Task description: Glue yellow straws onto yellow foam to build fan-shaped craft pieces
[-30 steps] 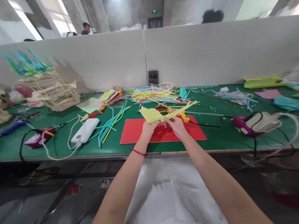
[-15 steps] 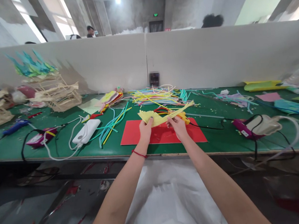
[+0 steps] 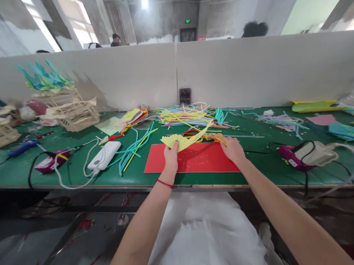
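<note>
My left hand (image 3: 171, 154) pinches a yellow craft piece (image 3: 180, 140) with a ruffled left end and a thin strip rising to the right. It is held above the near part of a red board (image 3: 203, 159). My right hand (image 3: 232, 149) is closed round a yellow-orange glue gun (image 3: 216, 138) at the board's far right edge; the palm hides most of its body. A black cable trails to the right behind that hand. Red and yellow strips (image 3: 192, 134) lie just beyond the yellow piece.
Coloured pipe cleaners (image 3: 184, 116) are heaped at the back. A white power bank (image 3: 104, 155) and a purple device (image 3: 52, 161) with cables sit left. Another purple device (image 3: 294, 156) is right. Wooden frames (image 3: 77, 115) stand far left.
My right hand has let go of the yellow piece, moved right and closed on the glue gun. My left hand keeps the piece, whose strip now points more steeply upward.
</note>
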A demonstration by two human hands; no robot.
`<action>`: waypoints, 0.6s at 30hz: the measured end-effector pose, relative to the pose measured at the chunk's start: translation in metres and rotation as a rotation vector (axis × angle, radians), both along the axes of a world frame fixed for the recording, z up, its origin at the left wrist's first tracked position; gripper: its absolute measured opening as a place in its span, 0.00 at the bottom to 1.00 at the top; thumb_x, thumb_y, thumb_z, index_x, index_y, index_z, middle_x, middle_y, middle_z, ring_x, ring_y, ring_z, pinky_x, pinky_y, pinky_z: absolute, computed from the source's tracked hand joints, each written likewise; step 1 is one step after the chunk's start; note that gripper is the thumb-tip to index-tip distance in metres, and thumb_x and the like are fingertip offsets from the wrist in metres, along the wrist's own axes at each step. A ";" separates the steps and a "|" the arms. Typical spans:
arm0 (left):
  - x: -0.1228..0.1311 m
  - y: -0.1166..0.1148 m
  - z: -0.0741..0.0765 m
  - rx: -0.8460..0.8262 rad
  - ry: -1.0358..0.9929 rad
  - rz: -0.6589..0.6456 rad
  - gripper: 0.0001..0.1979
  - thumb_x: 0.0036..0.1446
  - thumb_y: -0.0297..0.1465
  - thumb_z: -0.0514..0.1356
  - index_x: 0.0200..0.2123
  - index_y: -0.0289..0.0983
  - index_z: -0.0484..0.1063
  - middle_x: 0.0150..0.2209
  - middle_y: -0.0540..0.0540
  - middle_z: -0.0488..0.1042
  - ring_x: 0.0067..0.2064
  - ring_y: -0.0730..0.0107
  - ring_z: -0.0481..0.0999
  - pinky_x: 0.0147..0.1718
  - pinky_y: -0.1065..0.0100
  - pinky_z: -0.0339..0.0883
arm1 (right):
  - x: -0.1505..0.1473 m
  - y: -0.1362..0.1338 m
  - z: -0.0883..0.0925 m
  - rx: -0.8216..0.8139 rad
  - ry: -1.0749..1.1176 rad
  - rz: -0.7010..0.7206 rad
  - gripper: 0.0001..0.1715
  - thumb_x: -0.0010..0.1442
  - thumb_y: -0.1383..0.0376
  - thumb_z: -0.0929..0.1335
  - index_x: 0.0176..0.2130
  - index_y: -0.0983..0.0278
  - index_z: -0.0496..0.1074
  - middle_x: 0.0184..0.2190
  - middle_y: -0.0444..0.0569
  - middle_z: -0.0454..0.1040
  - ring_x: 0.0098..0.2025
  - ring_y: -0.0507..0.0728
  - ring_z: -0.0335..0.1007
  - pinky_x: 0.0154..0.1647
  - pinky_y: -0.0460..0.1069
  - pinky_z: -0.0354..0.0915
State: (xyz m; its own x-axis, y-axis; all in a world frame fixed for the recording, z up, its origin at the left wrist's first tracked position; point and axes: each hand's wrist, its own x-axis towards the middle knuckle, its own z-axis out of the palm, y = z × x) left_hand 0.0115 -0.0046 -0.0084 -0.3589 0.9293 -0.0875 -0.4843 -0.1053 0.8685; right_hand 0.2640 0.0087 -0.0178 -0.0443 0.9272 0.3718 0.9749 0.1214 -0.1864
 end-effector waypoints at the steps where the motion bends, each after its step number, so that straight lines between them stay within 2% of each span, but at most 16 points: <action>1: 0.000 0.000 0.000 -0.002 -0.001 0.001 0.14 0.45 0.30 0.67 0.37 0.34 0.74 0.45 0.40 0.77 0.49 0.58 0.76 0.49 0.60 0.69 | 0.006 0.002 -0.001 0.002 -0.011 -0.008 0.25 0.61 0.68 0.58 0.57 0.64 0.66 0.42 0.56 0.74 0.41 0.61 0.65 0.45 0.53 0.59; 3: 0.000 0.000 0.000 -0.008 0.004 0.005 0.14 0.45 0.30 0.67 0.37 0.33 0.74 0.45 0.40 0.77 0.48 0.58 0.76 0.49 0.60 0.69 | 0.014 0.002 -0.001 0.013 -0.009 -0.058 0.25 0.61 0.68 0.58 0.56 0.66 0.67 0.42 0.57 0.74 0.41 0.61 0.65 0.45 0.54 0.59; 5: 0.000 0.000 -0.001 -0.006 0.010 0.005 0.14 0.44 0.31 0.67 0.36 0.33 0.74 0.44 0.39 0.78 0.48 0.58 0.76 0.48 0.60 0.69 | 0.019 0.000 0.002 0.041 0.012 -0.182 0.23 0.61 0.68 0.58 0.54 0.68 0.68 0.42 0.60 0.74 0.43 0.63 0.65 0.44 0.56 0.59; 7: -0.001 0.000 -0.002 0.011 0.011 0.002 0.15 0.44 0.31 0.68 0.37 0.33 0.74 0.44 0.39 0.78 0.47 0.58 0.76 0.48 0.60 0.70 | 0.019 -0.004 0.007 0.113 0.053 -0.344 0.21 0.61 0.67 0.59 0.51 0.69 0.70 0.43 0.64 0.73 0.45 0.66 0.65 0.44 0.59 0.58; 9: 0.000 0.000 -0.003 0.033 0.013 -0.005 0.16 0.43 0.31 0.68 0.37 0.34 0.74 0.44 0.39 0.78 0.47 0.58 0.76 0.48 0.60 0.69 | 0.013 -0.007 0.015 0.213 0.153 -0.406 0.21 0.62 0.63 0.59 0.49 0.69 0.71 0.44 0.65 0.71 0.46 0.67 0.65 0.43 0.60 0.58; 10: 0.000 0.000 -0.003 0.041 0.018 -0.007 0.16 0.42 0.31 0.69 0.37 0.34 0.74 0.45 0.39 0.77 0.47 0.57 0.76 0.48 0.60 0.69 | 0.007 -0.007 0.019 0.249 0.242 -0.367 0.21 0.63 0.60 0.59 0.47 0.69 0.72 0.44 0.64 0.72 0.45 0.66 0.66 0.43 0.59 0.59; 12: 0.000 0.000 -0.002 0.046 0.042 -0.011 0.18 0.41 0.31 0.69 0.38 0.34 0.74 0.45 0.39 0.77 0.48 0.57 0.76 0.48 0.59 0.69 | -0.011 -0.008 0.027 0.209 0.516 -0.180 0.25 0.63 0.53 0.58 0.42 0.67 0.74 0.37 0.59 0.74 0.38 0.60 0.68 0.39 0.54 0.62; 14: 0.000 -0.001 -0.001 0.051 0.072 -0.018 0.19 0.41 0.32 0.70 0.38 0.33 0.74 0.45 0.39 0.77 0.48 0.56 0.76 0.48 0.59 0.69 | -0.034 -0.010 0.033 0.027 0.828 -0.008 0.28 0.60 0.46 0.59 0.36 0.64 0.74 0.27 0.51 0.74 0.30 0.56 0.68 0.31 0.49 0.62; 15: 0.000 -0.002 0.000 0.054 0.091 -0.026 0.19 0.40 0.33 0.70 0.38 0.33 0.74 0.44 0.39 0.78 0.48 0.56 0.76 0.47 0.60 0.69 | -0.047 -0.011 0.036 -0.063 0.969 0.053 0.29 0.57 0.43 0.60 0.34 0.63 0.74 0.27 0.50 0.75 0.28 0.54 0.68 0.27 0.47 0.61; 18: 0.001 -0.006 0.004 0.045 0.171 -0.065 0.19 0.39 0.33 0.70 0.37 0.33 0.74 0.42 0.39 0.78 0.46 0.56 0.76 0.47 0.59 0.69 | -0.079 -0.016 0.038 -0.224 1.304 0.083 0.26 0.45 0.44 0.70 0.32 0.63 0.73 0.29 0.48 0.76 0.24 0.51 0.68 0.18 0.44 0.57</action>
State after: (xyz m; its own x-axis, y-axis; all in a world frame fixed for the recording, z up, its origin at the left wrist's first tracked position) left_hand 0.0129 -0.0102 -0.0044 -0.3041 0.9526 0.0118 -0.3368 -0.1191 0.9340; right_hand 0.1847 -0.0069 0.0198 0.1669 0.9856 0.0254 0.0587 0.0158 -0.9981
